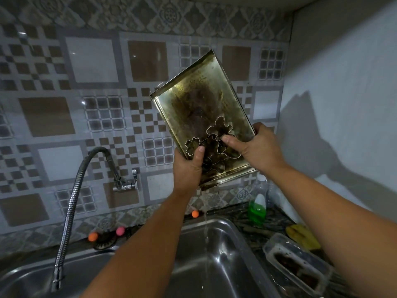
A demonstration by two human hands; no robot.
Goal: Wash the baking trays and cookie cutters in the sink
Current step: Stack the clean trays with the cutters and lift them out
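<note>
Left hand: my left hand [189, 166] grips the lower left edge of the baking tray [199, 108], thumb curled over the inner face and pressing on the cookie cutters [211, 145], the other fingers hidden behind the tray.
Right hand: my right hand [255, 145] clamps the tray's lower right edge, thumb reaching across the face to pin a cutter near the middle, fingers wrapped round the back.
Baking tray: I see it held up in front of the tiled wall, tilted steeply with its far end high and leaning right; the inner face is stained dark brown.
Cookie cutters: thin metal outlines lie bunched against the tray's lower half, under both thumbs; I cannot tell how many.
Water: a thin stream [206, 233] runs from the tray's lowest corner down into the sink [214, 265].
Sink: a steel basin directly below the tray.
Faucet: a flexible hose tap [71, 203] arches from the wall on the left, its nozzle hanging near the sink's left side.
Counter right: a bottle of green liquid [257, 209], a yellow sponge [300, 235] and a clear plastic container [298, 263] sit beside the sink.
</note>
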